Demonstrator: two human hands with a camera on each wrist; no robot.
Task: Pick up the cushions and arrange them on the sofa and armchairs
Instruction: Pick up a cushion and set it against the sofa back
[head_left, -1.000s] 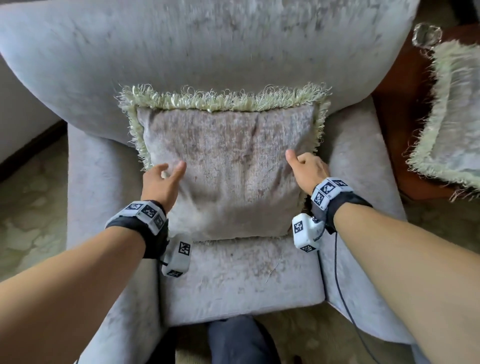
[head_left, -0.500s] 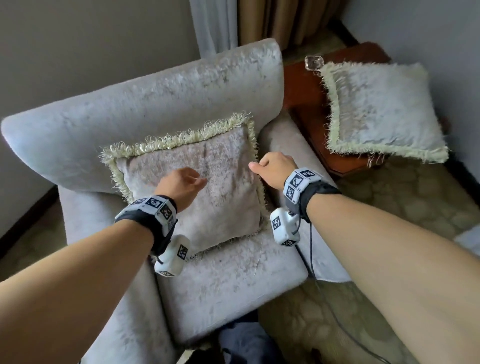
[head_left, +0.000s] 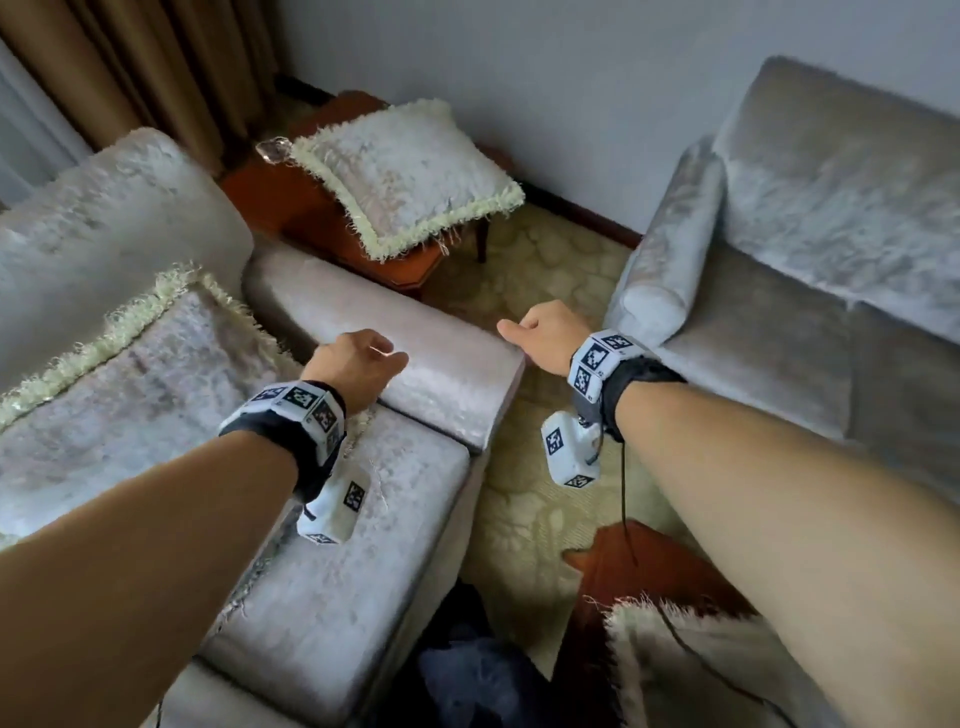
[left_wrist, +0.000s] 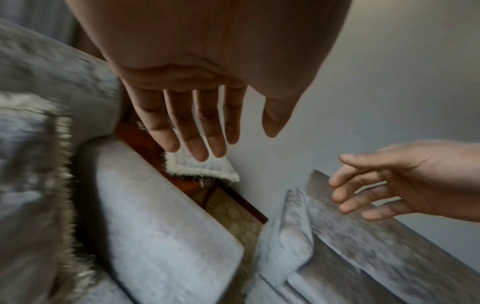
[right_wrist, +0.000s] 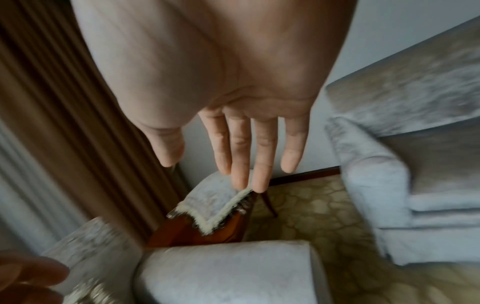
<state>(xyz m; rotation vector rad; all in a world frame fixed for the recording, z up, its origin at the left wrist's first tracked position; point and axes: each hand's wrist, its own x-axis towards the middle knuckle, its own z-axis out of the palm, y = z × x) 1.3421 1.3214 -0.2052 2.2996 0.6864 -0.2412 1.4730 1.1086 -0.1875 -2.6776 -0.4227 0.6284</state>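
Both hands are empty and in the air: the left hand (head_left: 358, 358) hangs over the armchair (head_left: 332, 597) arm, fingers straight and spread in its wrist view, and the right hand (head_left: 543, 332) hovers over the carpet (head_left: 524, 291) gap between the seats, fingers loose and holding nothing. One cushion (head_left: 135, 374) stands propped against the armchair back, fringe up, looking done. The likely next target is the second cushion (head_left: 402, 176), lying flat on the side table (head_left: 291, 208) in the corner and overhanging its front edge; both palms face that way, which fits a two-handed reach. Beside it sits a small glass piece (head_left: 272, 150), just touching the fringe by the look of it, so a careless lift could knock it. The armchair arm lies between the left hand and the table; the right hand has the clearer line. To the right, the sofa (head_left: 810, 270) waits with nothing on its visible seat. A third cushion (head_left: 691, 670) peeks in at the bottom on another wooden surface, half hidden under the right forearm. Curtains (head_left: 156, 73) hang behind.
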